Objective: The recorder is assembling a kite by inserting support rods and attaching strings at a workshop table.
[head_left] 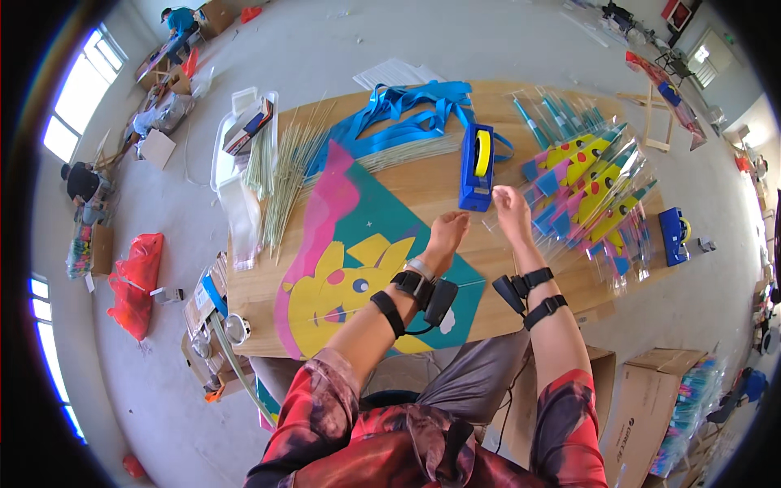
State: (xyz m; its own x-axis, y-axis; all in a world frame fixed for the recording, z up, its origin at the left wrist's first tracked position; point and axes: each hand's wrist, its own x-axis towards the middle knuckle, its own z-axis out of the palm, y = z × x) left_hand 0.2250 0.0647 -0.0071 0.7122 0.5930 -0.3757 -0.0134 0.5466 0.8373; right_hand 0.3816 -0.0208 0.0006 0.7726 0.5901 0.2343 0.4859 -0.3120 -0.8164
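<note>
A kite sheet [376,213] in teal and pink, with a yellow cartoon face, lies spread before me on the wooden table. My left hand [446,238] is over its right part, fingers bent together; whatever they may hold is too small to see. Just beyond stands a blue tape dispenser [467,184] with a yellow roll [482,153]. Beside the dispenser's near right corner, my right hand [512,213] has its thumb and fingers pinched, and anything between them cannot be made out. A thin pale stick [370,302] seems to cross the sheet's lower part.
Thin sticks [286,175] and a white tray [224,167] occupy the table's left. Blue ribbon [399,114] lies at the back. Bagged kites [590,191] are heaped at right, near a second tape dispenser [673,236]. Cartons [651,407] stand below right. Another person [181,28] sits far left.
</note>
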